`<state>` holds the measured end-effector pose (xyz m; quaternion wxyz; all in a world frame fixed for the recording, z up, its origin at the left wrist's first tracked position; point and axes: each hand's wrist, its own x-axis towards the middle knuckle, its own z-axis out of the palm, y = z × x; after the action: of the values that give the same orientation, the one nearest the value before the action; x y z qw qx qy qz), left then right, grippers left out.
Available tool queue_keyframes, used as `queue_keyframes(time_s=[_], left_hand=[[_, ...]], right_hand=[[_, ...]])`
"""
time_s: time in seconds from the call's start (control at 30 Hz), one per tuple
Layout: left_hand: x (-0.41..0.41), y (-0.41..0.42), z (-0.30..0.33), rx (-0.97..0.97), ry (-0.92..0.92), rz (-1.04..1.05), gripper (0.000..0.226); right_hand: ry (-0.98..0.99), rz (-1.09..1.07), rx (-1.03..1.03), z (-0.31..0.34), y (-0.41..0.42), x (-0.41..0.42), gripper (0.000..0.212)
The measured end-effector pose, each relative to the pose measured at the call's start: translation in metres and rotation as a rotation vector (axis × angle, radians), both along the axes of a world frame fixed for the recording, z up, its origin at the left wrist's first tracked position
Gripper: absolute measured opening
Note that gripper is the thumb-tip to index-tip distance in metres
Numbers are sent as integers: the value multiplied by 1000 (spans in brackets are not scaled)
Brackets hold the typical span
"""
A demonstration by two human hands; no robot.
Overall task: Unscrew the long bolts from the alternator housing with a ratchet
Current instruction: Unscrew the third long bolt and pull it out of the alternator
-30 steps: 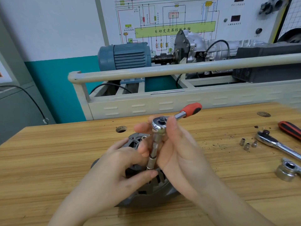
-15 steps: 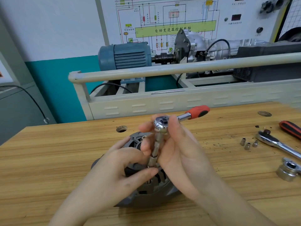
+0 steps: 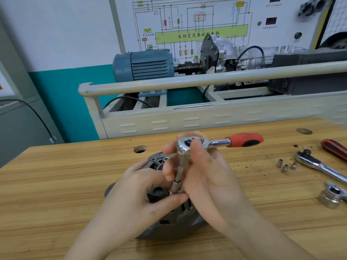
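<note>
— Ratchet (image 3: 189, 145) first: where does it sit?

— Its chrome head is held by the right hand (image 3: 204, 177). The thumb lies across the top of the head, and the other right fingers (image 3: 170, 166) curl round the extension bar (image 3: 179, 170) that drops from it. The red and black handle (image 3: 245, 140) sticks out to the right, away from the fingers, clear of the worktop (image 3: 56, 175).

— And the left hand (image 3: 135, 197)?

— It rests on the alternator housing (image 3: 157, 163). Its thumb and forefinger are pinched at the lower end of the extension bar, where the socket (image 3: 175, 184) meets the housing. The bolt itself is hidden under those fingertips, so I can't tell how far out it stands.

— Where is the housing?

— Lying on the worktop directly beneath both hands, dark grey, with its vented top showing between and beyond the fingers.

— Anything else nearby?

— Well to the right of the right fingers, three small sockets (image 3: 285, 167) stand on the wood. Just beyond them lies a second ratchet (image 3: 319, 165), and past it a red-handled tool (image 3: 334, 149) at the frame edge. Nearer the person on that side sits a metal part (image 3: 331, 197), possibly a pulley nut; it is too blurred to be sure.
</note>
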<state>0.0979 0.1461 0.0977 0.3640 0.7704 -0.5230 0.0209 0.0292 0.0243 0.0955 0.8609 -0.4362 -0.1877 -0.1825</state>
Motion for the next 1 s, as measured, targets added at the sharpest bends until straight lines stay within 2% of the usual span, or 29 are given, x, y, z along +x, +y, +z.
queue_keyframes(time_s=[0.1, 0.3, 0.5, 0.6, 0.83, 1.0], left_hand=[[3, 2, -1, 88, -29, 15, 54], [3, -3, -5, 23, -53, 66, 31], [5, 1, -6, -5, -16, 14, 46], [6, 3, -6, 49, -37, -21, 57], [3, -4, -8, -9, -108, 58, 35], [4, 2, -4, 27, -64, -30, 52]], right_hand=[[19, 16, 19, -1, -1, 1, 30], [-14, -34, 68, 0, -3, 1, 22], [-16, -11, 28, 1, -1, -1, 23], [-7, -1, 2, 1, 1, -2, 25], [-33, -91, -5, 2, -3, -4, 26], [-20, -71, -25, 2, -1, -4, 26]])
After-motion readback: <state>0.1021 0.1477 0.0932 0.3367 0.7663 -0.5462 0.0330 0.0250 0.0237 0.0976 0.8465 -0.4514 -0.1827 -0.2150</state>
